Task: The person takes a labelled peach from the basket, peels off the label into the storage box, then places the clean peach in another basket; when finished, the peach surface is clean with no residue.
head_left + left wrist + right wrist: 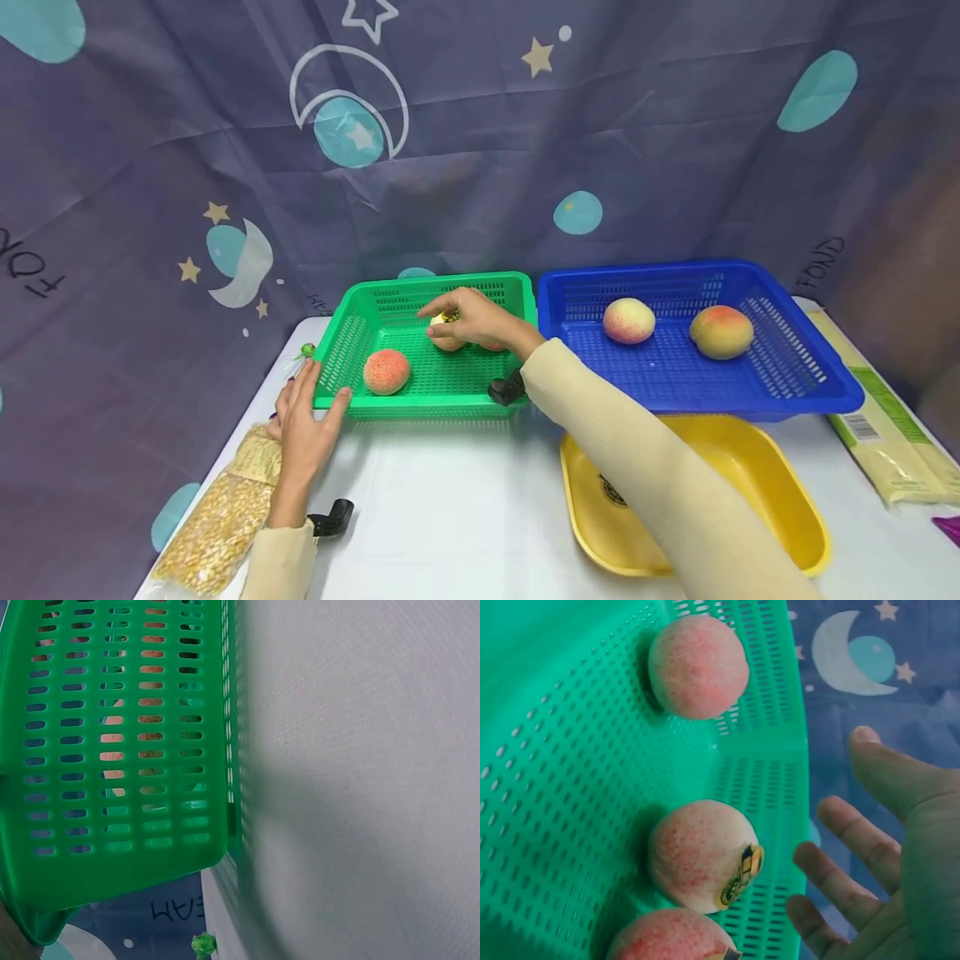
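Three peaches (386,372) within green basket (427,406); left hand (306,429) at corner edge, right hand (480,319) clear above; fingers (838,883) spread.

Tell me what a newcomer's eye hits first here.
Probably the bright green basket at centre, with three peaches inside and the right hand over it. Next, the blue basket beside it, holding two more fruits. In front sits the yellow tray, partly hidden by the cream sleeve.
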A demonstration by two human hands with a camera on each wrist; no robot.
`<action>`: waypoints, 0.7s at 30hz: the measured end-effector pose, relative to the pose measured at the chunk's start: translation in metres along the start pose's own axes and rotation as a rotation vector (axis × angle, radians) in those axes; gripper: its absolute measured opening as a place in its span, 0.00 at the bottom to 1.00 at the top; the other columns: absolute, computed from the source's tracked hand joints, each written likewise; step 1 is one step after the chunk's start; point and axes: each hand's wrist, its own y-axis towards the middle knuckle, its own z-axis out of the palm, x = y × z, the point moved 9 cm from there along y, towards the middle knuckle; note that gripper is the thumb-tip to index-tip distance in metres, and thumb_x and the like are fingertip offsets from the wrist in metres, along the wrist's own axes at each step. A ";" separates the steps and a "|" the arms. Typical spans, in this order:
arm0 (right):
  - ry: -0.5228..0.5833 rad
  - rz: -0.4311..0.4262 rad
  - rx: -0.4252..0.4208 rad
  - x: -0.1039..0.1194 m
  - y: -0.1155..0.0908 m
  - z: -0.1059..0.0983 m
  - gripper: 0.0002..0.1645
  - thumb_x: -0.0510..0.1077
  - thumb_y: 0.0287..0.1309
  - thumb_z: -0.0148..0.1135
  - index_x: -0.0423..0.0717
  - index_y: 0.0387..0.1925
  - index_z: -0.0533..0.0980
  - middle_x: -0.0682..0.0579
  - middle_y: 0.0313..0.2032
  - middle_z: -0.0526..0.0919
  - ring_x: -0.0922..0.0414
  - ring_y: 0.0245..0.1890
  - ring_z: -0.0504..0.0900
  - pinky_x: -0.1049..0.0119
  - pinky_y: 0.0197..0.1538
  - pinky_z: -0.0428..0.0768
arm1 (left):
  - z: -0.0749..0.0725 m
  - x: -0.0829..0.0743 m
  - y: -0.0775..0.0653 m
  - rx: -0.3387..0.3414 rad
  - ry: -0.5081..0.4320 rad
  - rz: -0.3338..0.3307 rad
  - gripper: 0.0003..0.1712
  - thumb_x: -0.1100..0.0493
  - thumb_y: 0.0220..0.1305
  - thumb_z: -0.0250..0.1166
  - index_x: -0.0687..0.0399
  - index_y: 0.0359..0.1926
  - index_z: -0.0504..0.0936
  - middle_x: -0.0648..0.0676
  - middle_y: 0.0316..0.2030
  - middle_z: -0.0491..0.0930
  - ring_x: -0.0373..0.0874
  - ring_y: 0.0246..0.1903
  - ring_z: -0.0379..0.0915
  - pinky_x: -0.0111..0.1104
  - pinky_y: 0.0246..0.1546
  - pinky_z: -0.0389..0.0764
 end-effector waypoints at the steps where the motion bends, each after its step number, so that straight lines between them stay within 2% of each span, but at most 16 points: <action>1: -0.009 0.002 0.006 -0.001 0.002 0.000 0.23 0.47 0.68 0.66 0.55 0.63 0.80 0.52 0.65 0.80 0.46 0.67 0.76 0.52 0.66 0.76 | 0.000 0.000 0.000 0.000 0.001 0.001 0.39 0.49 0.65 0.66 0.55 0.75 0.67 0.57 0.77 0.60 0.69 0.76 0.44 0.71 0.63 0.38; 9: -0.077 -0.006 0.038 -0.007 0.018 0.003 0.23 0.45 0.68 0.65 0.52 0.64 0.79 0.52 0.65 0.80 0.49 0.67 0.76 0.55 0.66 0.77 | 0.001 0.000 0.000 -0.010 -0.007 0.020 0.39 0.50 0.65 0.66 0.54 0.74 0.67 0.58 0.77 0.61 0.68 0.76 0.46 0.70 0.62 0.39; 15: -0.107 -0.001 0.073 -0.007 0.027 0.012 0.25 0.46 0.68 0.66 0.52 0.65 0.78 0.51 0.67 0.78 0.47 0.71 0.72 0.53 0.68 0.75 | 0.001 0.000 0.000 -0.018 -0.010 0.027 0.39 0.50 0.65 0.67 0.54 0.74 0.68 0.58 0.77 0.62 0.69 0.75 0.47 0.69 0.62 0.41; 21: -0.121 0.002 0.036 -0.012 0.034 0.013 0.29 0.46 0.66 0.68 0.53 0.67 0.76 0.52 0.68 0.77 0.51 0.70 0.73 0.54 0.69 0.75 | 0.002 0.001 0.001 -0.017 -0.009 0.029 0.39 0.50 0.65 0.67 0.55 0.74 0.68 0.57 0.77 0.61 0.68 0.75 0.47 0.69 0.61 0.42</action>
